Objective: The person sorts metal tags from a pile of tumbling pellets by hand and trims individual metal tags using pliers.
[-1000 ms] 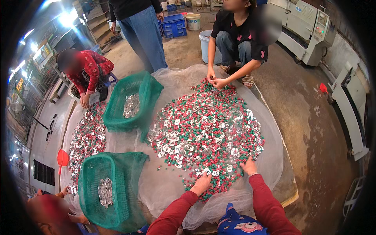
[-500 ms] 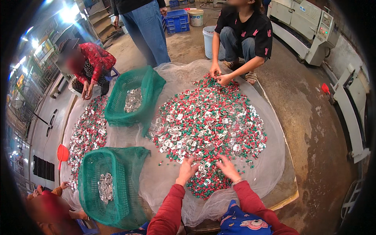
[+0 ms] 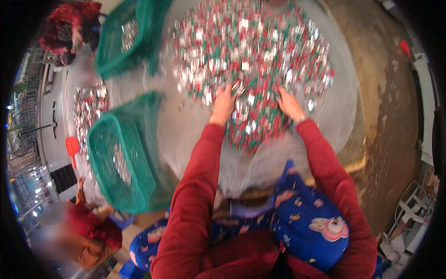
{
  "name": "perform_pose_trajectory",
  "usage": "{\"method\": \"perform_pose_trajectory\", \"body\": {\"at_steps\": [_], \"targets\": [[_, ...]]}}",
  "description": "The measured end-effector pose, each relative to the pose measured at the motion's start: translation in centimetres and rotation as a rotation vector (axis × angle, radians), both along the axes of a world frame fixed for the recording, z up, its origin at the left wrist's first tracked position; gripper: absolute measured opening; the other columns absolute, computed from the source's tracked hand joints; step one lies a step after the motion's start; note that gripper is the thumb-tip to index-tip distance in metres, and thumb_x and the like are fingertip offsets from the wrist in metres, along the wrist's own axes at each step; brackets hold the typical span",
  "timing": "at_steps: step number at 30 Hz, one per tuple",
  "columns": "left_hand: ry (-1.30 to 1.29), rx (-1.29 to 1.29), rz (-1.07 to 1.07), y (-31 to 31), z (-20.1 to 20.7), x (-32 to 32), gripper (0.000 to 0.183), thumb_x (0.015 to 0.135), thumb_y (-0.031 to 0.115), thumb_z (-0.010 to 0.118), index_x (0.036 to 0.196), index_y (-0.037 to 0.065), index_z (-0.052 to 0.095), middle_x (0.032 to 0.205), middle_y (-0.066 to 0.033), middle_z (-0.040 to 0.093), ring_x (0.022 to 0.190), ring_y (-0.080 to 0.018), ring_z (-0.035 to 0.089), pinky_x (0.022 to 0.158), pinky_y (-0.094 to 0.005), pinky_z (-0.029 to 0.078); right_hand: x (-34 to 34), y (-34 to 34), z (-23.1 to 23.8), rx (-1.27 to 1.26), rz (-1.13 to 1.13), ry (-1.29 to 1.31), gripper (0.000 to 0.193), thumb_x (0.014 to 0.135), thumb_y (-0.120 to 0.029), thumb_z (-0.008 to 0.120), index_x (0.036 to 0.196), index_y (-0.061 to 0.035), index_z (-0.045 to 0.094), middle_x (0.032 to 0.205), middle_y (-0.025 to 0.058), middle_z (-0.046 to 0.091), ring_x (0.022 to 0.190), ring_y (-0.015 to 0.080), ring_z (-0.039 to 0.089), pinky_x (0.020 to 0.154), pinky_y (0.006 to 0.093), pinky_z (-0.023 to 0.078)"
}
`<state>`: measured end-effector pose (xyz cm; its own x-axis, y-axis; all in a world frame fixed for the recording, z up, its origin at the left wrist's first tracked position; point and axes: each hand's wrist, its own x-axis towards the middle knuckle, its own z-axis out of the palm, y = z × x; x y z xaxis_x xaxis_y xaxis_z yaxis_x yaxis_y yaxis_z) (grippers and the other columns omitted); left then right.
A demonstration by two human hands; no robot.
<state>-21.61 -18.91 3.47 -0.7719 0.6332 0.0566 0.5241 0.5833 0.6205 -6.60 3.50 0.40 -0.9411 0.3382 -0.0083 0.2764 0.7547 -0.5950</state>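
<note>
Hands rest on the near edge of a wide heap of small red, green and silver pieces (image 3: 251, 56) spread over a clear plastic sheet (image 3: 195, 125) on the floor. Left hand (image 3: 224, 104) lies palm down on the pieces, its fingers blurred — whether spread or closed, I cannot tell. Right hand (image 3: 290, 104) sits just to the right, fingers pointing far into the heap, their state also unclear. Near left stands a green mesh basket (image 3: 121, 158) with silver pieces inside; a second green basket (image 3: 130, 37) lies far left. Another person in red (image 3: 69, 30) crouches beyond it.
</note>
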Motion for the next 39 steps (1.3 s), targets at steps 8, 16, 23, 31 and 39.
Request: {"method": "perform_pose_trajectory", "body": {"at_steps": [8, 16, 23, 31, 39], "targets": [[-0.155, 0.005, 0.043, -2.7, 2.4, 5.5, 0.022, 0.078, 0.012, 0.059, 0.1, 0.014, 0.06, 0.092, -0.0173, 0.051, 0.075, -0.0326, 0.057, 0.066, -0.0404, 0.046, 0.0, -6.3, 6.0, -0.479, -0.058, -0.166, 0.037, 0.081, -0.021, 0.059, 0.113, -0.0075, 0.047, 0.091, 0.0176, 0.061, 0.082, 0.0334, 0.061, 0.071, 0.0413, 0.045], [-0.033, -0.213, 0.05, -5.1, 4.2, 4.8, 0.045, 0.068, 0.023, 0.072, 0.11, 0.019, 0.057, 0.099, -0.0163, 0.053, 0.084, -0.0287, 0.057, 0.074, -0.0378, 0.047, 3.1, -12.1, 7.0, -0.021, 0.493, -0.231, 0.031, 0.073, -0.011, 0.06, 0.1, -0.0063, 0.047, 0.08, 0.018, 0.057, 0.074, 0.036, 0.059, 0.063, 0.0454, 0.047], [-0.141, -0.315, -0.076, -0.8, 0.9, 3.5, 0.04, 0.067, 0.032, 0.072, 0.098, 0.01, 0.06, 0.092, -0.0204, 0.055, 0.079, -0.0356, 0.058, 0.069, -0.0411, 0.048, 1.9, -11.7, 5.3, 0.066, 0.428, -0.186, 0.022, 0.08, -0.013, 0.056, 0.098, -0.0034, 0.05, 0.082, 0.0159, 0.058, 0.075, 0.0326, 0.06, 0.06, 0.0414, 0.047], [-0.548, -0.027, -0.103, -2.4, 4.4, 1.1, 0.015, 0.067, 0.008, 0.068, 0.079, 0.001, 0.064, 0.073, -0.0047, 0.063, 0.073, -0.011, 0.058, 0.067, -0.0261, 0.045, 2.0, -6.5, 8.2, -1.48, -0.233, -0.036, 0.014, 0.084, -0.019, 0.055, 0.078, -0.0057, 0.056, 0.06, -0.0008, 0.052, 0.045, 0.0048, 0.044, 0.038, 0.0177, 0.031], [-1.17, 0.476, 0.213, -5.2, 6.1, 2.2, 0.021, 0.085, 0.027, 0.061, 0.085, 0.006, 0.057, 0.065, 0.004, 0.049, 0.052, -0.0006, 0.037, 0.04, -0.0164, 0.023, -1.0, -4.8, 8.2, -1.538, -0.084, -0.129, 0.02, 0.083, -0.015, 0.055, 0.1, -0.0045, 0.052, 0.071, 0.0011, 0.054, 0.05, 0.004, 0.049, 0.032, 0.0141, 0.031]]}}
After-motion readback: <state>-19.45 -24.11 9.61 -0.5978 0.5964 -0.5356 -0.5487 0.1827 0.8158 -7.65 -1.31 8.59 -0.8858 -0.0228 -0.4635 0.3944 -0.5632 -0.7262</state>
